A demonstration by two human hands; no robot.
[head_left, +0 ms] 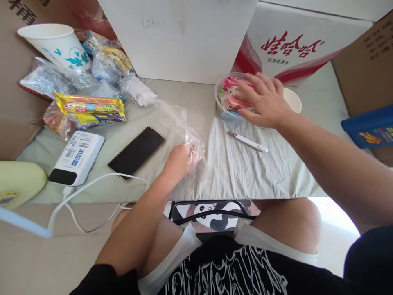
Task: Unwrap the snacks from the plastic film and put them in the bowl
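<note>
My left hand [179,161] is closed on a crumpled clear plastic bag [175,114], which stretches away from it toward the back left. Over the right side of a round clear plastic tub [218,98] lies my right hand [265,100], its fingers spread. Pink and white wrapped snacks [233,96] fill the tub, partly covered by my fingers. Just in front of the tub rests a white utility knife [247,141]. A pale round lid or bowl [292,100] shows behind my right wrist, half hidden.
Left of my left hand lies a black phone [136,152], beside a white power bank [78,157] with a white cable. Snack packets [92,107], clear wrappers and a tipped paper cup [58,47] pile up at the back left. White boxes [181,41] stand along the back.
</note>
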